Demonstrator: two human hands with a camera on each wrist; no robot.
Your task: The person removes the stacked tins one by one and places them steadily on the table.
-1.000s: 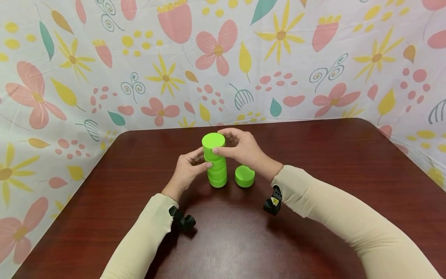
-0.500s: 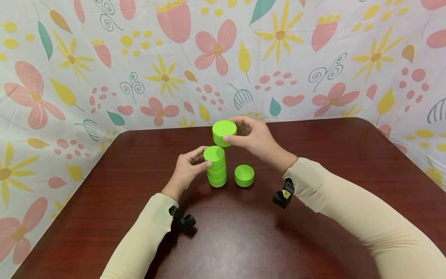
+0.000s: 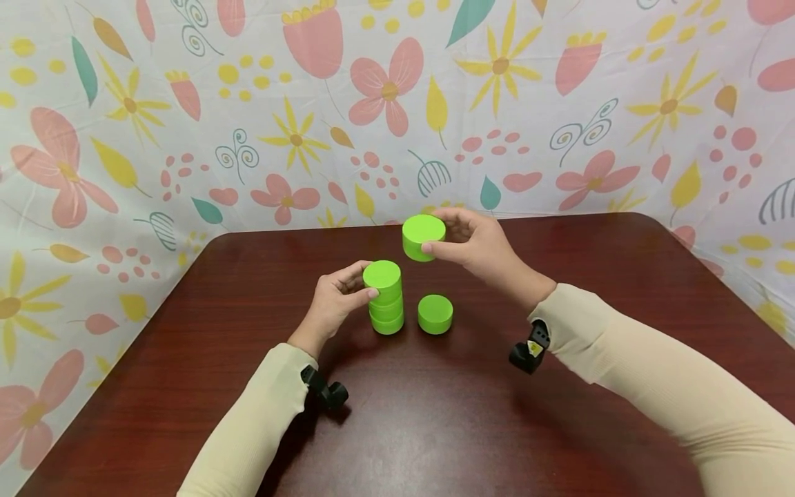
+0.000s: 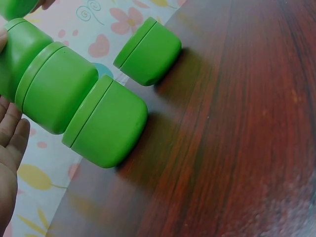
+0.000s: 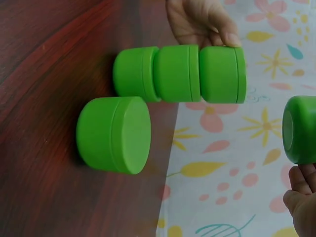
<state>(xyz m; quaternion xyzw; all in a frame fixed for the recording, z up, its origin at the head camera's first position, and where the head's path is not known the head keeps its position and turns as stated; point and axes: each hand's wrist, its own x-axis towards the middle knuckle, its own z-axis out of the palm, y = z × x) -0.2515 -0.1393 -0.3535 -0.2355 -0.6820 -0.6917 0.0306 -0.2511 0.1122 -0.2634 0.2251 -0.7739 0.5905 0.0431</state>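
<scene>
Three lidded green jars stand in an upright stack on the table. My left hand grips the top jar of that stack from the left, thumb in front and fingers behind. Up in the air, to the right of the stack and higher than it, my right hand holds another green jar between thumb and fingers. Its rounded base shows in the right wrist view. Below that, a single green jar sits with its lid on, a small gap from the stack.
The dark reddish wood table has a rounded far edge. Behind it hangs a white cloth printed with flowers and leaves. A black wrist camera sits on the left cuff, and another black camera on the right.
My right hand has lifted the fourth jar off the top of the stack and carried it up and to the right, over the single jar. The left hand stays on the stack.
</scene>
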